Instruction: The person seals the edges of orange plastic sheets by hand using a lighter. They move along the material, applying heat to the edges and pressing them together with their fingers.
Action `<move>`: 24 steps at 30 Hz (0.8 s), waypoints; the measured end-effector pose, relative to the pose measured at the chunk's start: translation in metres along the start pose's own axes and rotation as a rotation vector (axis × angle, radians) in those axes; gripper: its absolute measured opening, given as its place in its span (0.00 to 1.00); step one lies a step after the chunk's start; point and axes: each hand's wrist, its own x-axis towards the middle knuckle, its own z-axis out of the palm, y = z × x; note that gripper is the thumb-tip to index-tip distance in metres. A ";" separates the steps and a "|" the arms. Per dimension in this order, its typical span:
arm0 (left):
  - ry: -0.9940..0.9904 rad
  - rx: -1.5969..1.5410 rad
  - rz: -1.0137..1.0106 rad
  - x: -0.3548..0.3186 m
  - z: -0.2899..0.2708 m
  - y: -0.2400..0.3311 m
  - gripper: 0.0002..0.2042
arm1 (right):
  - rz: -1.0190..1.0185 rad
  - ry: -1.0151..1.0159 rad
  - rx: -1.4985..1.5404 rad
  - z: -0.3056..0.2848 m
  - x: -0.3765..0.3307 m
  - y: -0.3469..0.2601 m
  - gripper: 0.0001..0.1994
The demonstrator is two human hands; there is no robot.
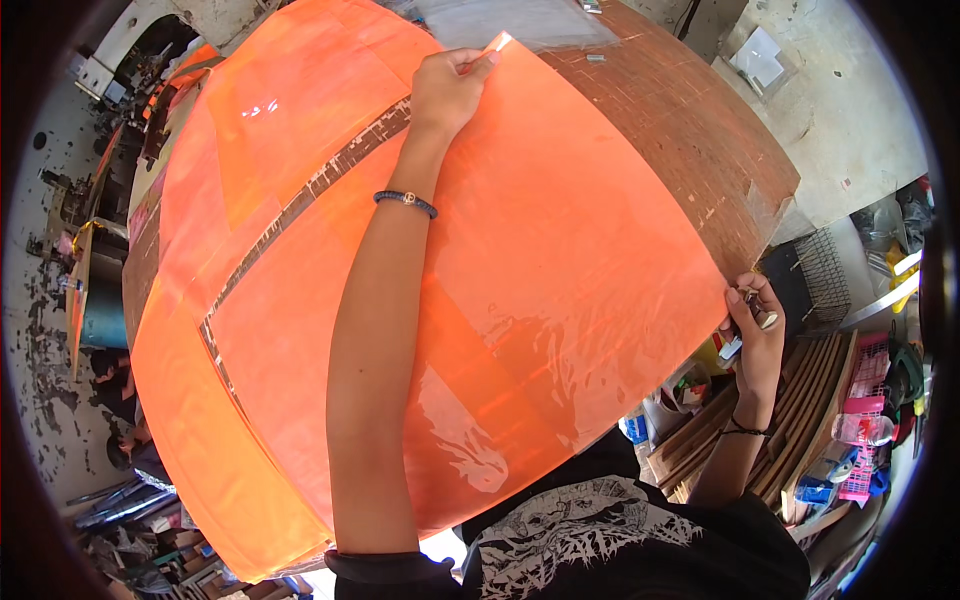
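A large glossy orange plastic sheet [590, 210] lies over the brown worktable, its surface rippled near my body. My left hand [450, 88] reaches across it, with thumb and fingers pinching the sheet's far corner. At the sheet's right corner is my right hand [757, 308], its fingers curled round a small tool [762, 312] with dark and pale metal parts. I cannot make out its exact kind. The thumb of that hand is against the sheet's edge. Another orange sheet [290, 130] lies beyond, with a strip of brown tabletop showing between the two.
The scratched brown tabletop [670, 120] shows at the far right, with clear plastic film [510, 22] at the back. Wooden boards [800, 410], a wire basket [822, 275] and a pink basket [868, 410] stand at right. A person [125, 440] is partly visible at left.
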 end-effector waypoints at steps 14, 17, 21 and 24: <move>0.062 -0.050 0.194 0.011 0.010 -0.020 0.18 | 0.029 0.035 0.007 0.003 -0.001 -0.005 0.08; 0.060 -0.090 0.165 0.011 0.009 -0.017 0.17 | 0.031 0.046 -0.009 0.002 -0.004 -0.009 0.09; 0.049 -0.116 0.135 0.006 0.010 -0.017 0.18 | 0.024 0.029 -0.026 -0.004 -0.003 -0.003 0.11; 0.039 -0.130 0.109 0.000 0.008 -0.014 0.18 | 0.024 0.015 -0.028 -0.008 -0.007 -0.004 0.13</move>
